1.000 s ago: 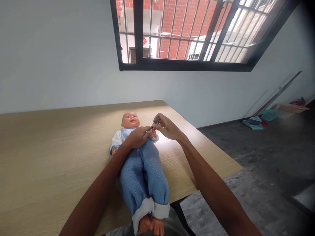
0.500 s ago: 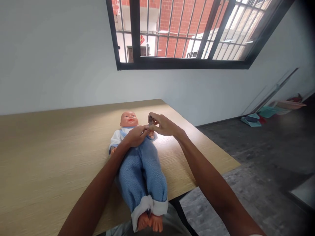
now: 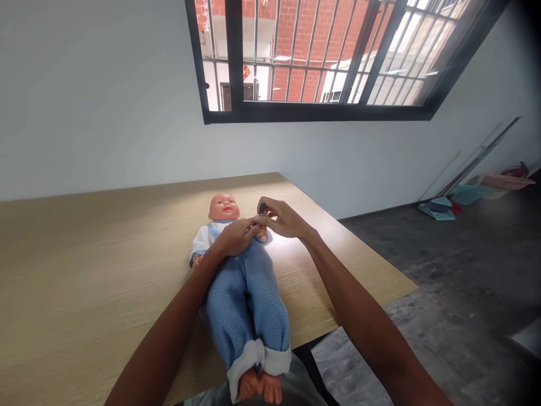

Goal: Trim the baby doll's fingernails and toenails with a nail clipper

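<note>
A baby doll (image 3: 240, 282) in blue trousers and a white and blue top lies on its back, its feet towards me and its head at the far end. My left hand (image 3: 238, 235) reaches across the doll's chest, its fingers closed on the doll's hand (image 3: 262, 232). Pinched between the thumb and fingers of my right hand (image 3: 284, 219) is a small silver nail clipper (image 3: 262, 208), held right at the doll's fingers. My own fingers partly cover the clipper and the doll's hand, so the exact contact is hidden.
The doll rests on a light wooden table (image 3: 105, 270) whose right edge slants down towards me. Behind stands a pale wall (image 3: 105, 101) with a barred window (image 3: 304, 62). Dustpans (image 3: 439, 207) and basins (image 3: 505, 181) sit on the dark floor at the right.
The whole view has shifted slightly. Both hands keep their places at the doll's hand, and the right fingers have barely moved on the clipper.
</note>
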